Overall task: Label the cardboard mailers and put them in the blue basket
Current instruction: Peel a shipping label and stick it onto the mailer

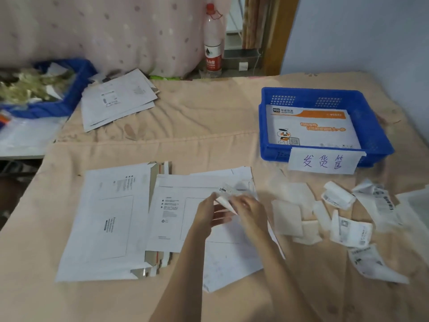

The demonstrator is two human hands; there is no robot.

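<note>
Head view. Work surface: a peach cloth (209, 117) spread over a flat top, its left edge falling away to a dark gap at lower left and its far edge meeting a pink dotted curtain (104, 31). A wide bare stretch of cloth lies between the near papers and the far items, running from the far mailer stack across to the basket.

Cardboard mailers: one near-left mailer (106, 224) lying flat on others whose brown flaps show at its right edge; one centre mailer (171, 214) under the hands, with more white sheets beneath; one far stack (118, 101) of several, number unclear.

Blue basket (325, 98): one, at right, well apart from the hands, bearing a handwritten paper tag (322, 162) on its near wall and holding one orange-and-white mailer (311, 126).

Label (228, 192): one, pinched between both hands above the centre mailer. Left hand (212, 212) grips its left end with curled fingers; right hand (247, 209) grips its right end; image blurred there.

Loose printed labels (350, 231) and backing scraps (290, 217): several of each, scattered right of the hands.

Second blue crate (76, 89): one, far left, holding scrap. Bottle (213, 43): one, red-capped, upright behind the far edge. Pale blue wall (359, 31) at right.
</note>
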